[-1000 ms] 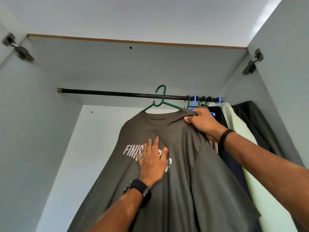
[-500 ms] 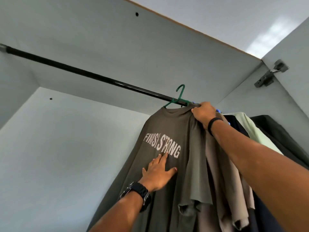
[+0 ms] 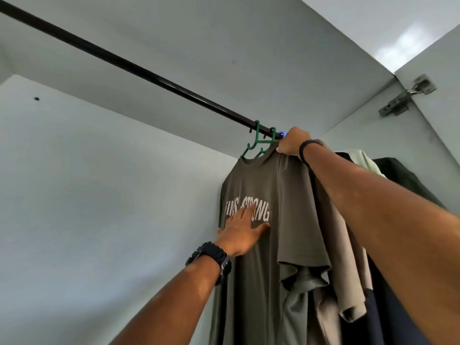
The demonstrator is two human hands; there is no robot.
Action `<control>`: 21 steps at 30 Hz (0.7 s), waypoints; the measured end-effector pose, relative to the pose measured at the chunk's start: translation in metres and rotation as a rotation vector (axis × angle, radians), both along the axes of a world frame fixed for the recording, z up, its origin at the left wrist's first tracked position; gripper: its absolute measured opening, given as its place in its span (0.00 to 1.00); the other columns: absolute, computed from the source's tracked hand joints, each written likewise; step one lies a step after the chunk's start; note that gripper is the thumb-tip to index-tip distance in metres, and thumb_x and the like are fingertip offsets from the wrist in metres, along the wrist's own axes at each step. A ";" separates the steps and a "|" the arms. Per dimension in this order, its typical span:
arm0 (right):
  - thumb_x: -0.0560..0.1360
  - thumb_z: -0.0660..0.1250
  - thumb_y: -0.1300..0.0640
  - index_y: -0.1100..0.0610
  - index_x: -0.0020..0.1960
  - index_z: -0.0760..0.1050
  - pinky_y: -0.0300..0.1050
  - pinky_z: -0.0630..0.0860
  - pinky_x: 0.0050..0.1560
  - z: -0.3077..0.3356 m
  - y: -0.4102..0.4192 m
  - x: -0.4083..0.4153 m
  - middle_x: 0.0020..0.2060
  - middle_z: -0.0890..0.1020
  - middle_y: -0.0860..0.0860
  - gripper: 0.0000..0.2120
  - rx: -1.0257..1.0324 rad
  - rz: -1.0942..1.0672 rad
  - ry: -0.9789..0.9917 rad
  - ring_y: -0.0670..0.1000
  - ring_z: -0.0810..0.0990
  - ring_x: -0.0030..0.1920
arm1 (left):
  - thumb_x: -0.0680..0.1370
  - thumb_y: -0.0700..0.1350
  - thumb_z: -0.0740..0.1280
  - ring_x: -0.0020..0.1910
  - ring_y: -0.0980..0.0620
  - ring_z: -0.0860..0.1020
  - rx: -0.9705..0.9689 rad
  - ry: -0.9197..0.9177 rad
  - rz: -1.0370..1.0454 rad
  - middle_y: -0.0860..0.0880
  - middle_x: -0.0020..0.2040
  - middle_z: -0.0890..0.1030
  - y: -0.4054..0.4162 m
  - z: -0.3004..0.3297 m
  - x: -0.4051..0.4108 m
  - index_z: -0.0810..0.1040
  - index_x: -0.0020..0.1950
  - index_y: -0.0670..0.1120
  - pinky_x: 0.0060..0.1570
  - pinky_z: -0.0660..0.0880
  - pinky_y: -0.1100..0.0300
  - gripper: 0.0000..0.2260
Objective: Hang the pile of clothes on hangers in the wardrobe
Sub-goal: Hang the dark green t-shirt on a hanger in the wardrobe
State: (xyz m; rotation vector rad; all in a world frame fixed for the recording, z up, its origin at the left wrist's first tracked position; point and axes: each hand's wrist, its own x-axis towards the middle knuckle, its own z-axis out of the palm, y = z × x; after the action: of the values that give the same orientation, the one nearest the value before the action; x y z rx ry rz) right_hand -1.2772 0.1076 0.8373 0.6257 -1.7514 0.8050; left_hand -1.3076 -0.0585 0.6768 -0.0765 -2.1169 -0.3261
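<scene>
An olive T-shirt (image 3: 251,270) with white lettering hangs on a green hanger (image 3: 256,143) hooked over the dark rail (image 3: 139,68) of the wardrobe, toward the rail's right end. The right hand (image 3: 292,143) grasps the shirt's shoulder by the collar, fingers curled round the fabric just under the rail. The left hand (image 3: 242,230) lies flat on the chest print, fingers straight and released. To the right hang more clothes: beige, navy, pale green and dark pieces.
</scene>
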 end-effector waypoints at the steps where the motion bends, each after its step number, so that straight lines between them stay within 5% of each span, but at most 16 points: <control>1: 0.79 0.61 0.60 0.64 0.58 0.72 0.48 0.71 0.59 -0.004 0.002 -0.003 0.61 0.76 0.61 0.10 0.008 -0.004 -0.001 0.61 0.74 0.63 | 0.79 0.63 0.56 0.77 0.44 0.51 0.001 -0.001 -0.012 0.50 0.79 0.51 0.003 -0.002 0.001 0.47 0.78 0.55 0.72 0.53 0.37 0.32; 8: 0.72 0.71 0.61 0.64 0.63 0.67 0.45 0.70 0.52 -0.079 0.015 -0.023 0.62 0.73 0.61 0.23 -0.129 0.352 -0.090 0.60 0.72 0.63 | 0.82 0.57 0.54 0.76 0.44 0.55 0.121 -0.094 -0.109 0.47 0.78 0.54 0.026 -0.025 0.013 0.45 0.79 0.51 0.74 0.55 0.47 0.29; 12: 0.72 0.71 0.59 0.60 0.61 0.71 0.43 0.72 0.53 -0.149 0.032 -0.022 0.59 0.77 0.56 0.19 -0.089 0.521 -0.142 0.56 0.74 0.61 | 0.83 0.47 0.54 0.67 0.50 0.70 0.289 -0.077 -0.286 0.51 0.71 0.69 0.052 -0.047 0.028 0.57 0.76 0.53 0.66 0.66 0.58 0.21; 15: 0.74 0.70 0.58 0.59 0.58 0.73 0.43 0.76 0.46 -0.201 0.050 -0.023 0.53 0.80 0.54 0.15 -0.097 0.638 -0.227 0.53 0.79 0.51 | 0.82 0.44 0.56 0.61 0.50 0.75 0.405 0.013 -0.306 0.48 0.64 0.76 0.075 -0.078 0.037 0.67 0.70 0.53 0.65 0.71 0.51 0.16; 18: 0.77 0.67 0.62 0.62 0.59 0.72 0.42 0.80 0.29 -0.249 0.073 -0.021 0.46 0.81 0.58 0.12 -0.161 0.908 -0.418 0.51 0.82 0.32 | 0.81 0.37 0.53 0.52 0.48 0.78 0.486 0.013 -0.265 0.43 0.60 0.78 0.108 -0.113 0.055 0.64 0.74 0.47 0.55 0.75 0.54 0.20; 21: 0.77 0.64 0.67 0.59 0.55 0.70 0.40 0.76 0.25 -0.290 0.096 -0.015 0.44 0.79 0.60 0.09 -0.221 1.106 -0.543 0.48 0.79 0.26 | 0.82 0.37 0.53 0.46 0.50 0.77 0.575 0.047 -0.242 0.46 0.57 0.77 0.143 -0.141 0.082 0.64 0.73 0.45 0.49 0.73 0.55 0.19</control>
State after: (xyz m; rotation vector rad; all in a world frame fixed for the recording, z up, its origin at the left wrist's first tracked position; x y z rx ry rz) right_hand -1.2918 0.2032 0.5473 1.3384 -1.6549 2.0440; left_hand -1.2251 0.0846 0.5358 -0.0024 -1.8941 -1.0509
